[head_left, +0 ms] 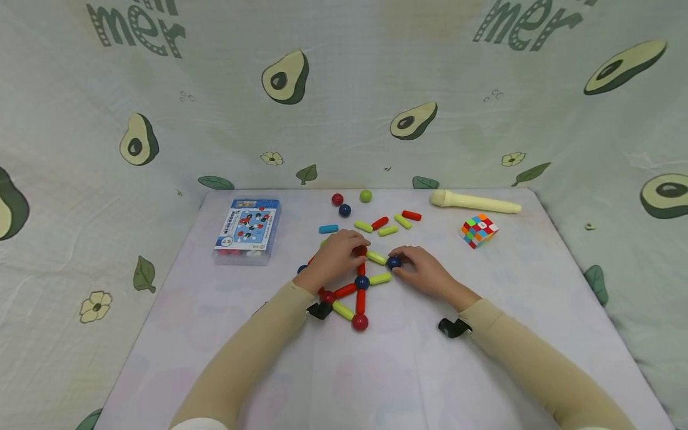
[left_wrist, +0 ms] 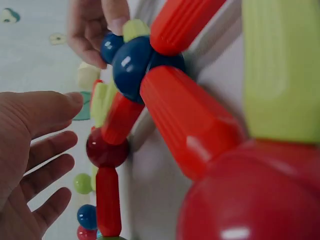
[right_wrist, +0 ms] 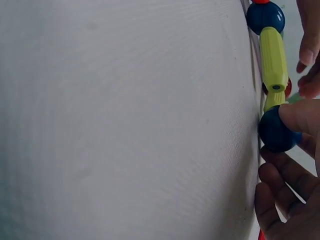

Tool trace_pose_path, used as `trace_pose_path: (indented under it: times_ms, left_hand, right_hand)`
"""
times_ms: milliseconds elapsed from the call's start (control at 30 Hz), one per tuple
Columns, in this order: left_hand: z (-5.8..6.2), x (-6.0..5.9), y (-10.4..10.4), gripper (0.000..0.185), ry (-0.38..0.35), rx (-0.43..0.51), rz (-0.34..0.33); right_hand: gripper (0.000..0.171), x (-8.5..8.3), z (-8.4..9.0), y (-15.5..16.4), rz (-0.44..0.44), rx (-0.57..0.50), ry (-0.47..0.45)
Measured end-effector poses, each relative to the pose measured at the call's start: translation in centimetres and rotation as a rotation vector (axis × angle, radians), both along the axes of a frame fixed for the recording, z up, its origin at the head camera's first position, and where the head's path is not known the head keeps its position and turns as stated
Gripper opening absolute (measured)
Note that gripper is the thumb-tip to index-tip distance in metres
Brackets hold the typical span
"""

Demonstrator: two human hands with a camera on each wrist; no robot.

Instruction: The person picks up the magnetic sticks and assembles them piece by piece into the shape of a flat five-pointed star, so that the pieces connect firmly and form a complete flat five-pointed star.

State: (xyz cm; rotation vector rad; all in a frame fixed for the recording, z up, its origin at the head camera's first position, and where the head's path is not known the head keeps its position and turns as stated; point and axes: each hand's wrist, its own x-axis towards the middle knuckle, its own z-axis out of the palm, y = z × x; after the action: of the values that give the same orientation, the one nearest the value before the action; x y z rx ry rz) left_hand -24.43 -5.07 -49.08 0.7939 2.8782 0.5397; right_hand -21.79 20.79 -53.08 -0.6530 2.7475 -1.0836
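Nearest, flat on the desk (head_left: 484, 358): rod-and-ball frame (head_left: 361, 285). On its top left, left hand (head_left: 335, 258), fingers loosely spread. At its right corner, right hand (head_left: 424, 272) pinching the dark blue ball (head_left: 395, 261). Farther back: loose rods (head_left: 388, 224), spare balls (head_left: 345, 202), cube (head_left: 478, 230), box (head_left: 247, 229).
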Motion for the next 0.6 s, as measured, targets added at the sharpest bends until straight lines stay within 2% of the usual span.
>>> trace_pose_path:
  times_ms: [133,267,600]
  left_hand:
    - [-0.3,-1.2,0.7,0.039,-0.070,-0.045,-0.053]
    - [-0.8,-2.0,1.2,0.036,-0.124,-0.072,-0.073]
    - [-1.4,-2.7,2.3,0.028,-0.131,-0.074,-0.088]
  right_hand:
    - [0.034,0.0,-0.2,0.1,-0.002,0.000,-0.003]
    - [0.035,0.0,-0.4,0.0,-0.005,-0.005,-0.016]
    - [0.036,0.1,-0.3,0.3,-0.009,-0.005,-0.008]
